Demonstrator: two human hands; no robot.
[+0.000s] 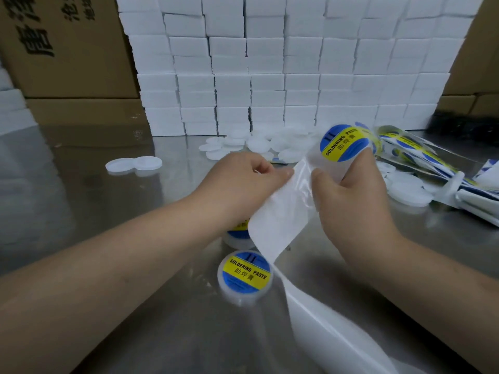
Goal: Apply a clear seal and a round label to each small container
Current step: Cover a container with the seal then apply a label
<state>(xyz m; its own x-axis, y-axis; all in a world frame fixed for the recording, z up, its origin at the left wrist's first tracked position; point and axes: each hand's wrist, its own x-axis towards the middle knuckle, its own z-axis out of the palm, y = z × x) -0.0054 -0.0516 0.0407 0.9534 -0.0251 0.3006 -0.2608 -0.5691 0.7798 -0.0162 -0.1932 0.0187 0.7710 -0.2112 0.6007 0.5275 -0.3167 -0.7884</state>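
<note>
Curled fingers and thumb of the right hand [351, 201] grip a small translucent white plastic container [330, 164] tipped on its side, its round blue-and-yellow "Soldering Paste" label [344, 143] facing the camera. The left hand [243, 179] pinches the upper edge of a long clear-white film strip [278, 211], which touches the held container. A second labelled container [245, 275] stands upright on the shiny steel table [94, 211]. The held one is raised beyond and to the right of this standing container, and the strip trails down past its right side. Just behind it, another labelled tub [239, 236] is partly hidden under the left wrist. Well beyond it lie a heap of loose white round lids [256, 144], stacked white boxes [283, 63], and, to the right, printed label sheets [405, 152].
</note>
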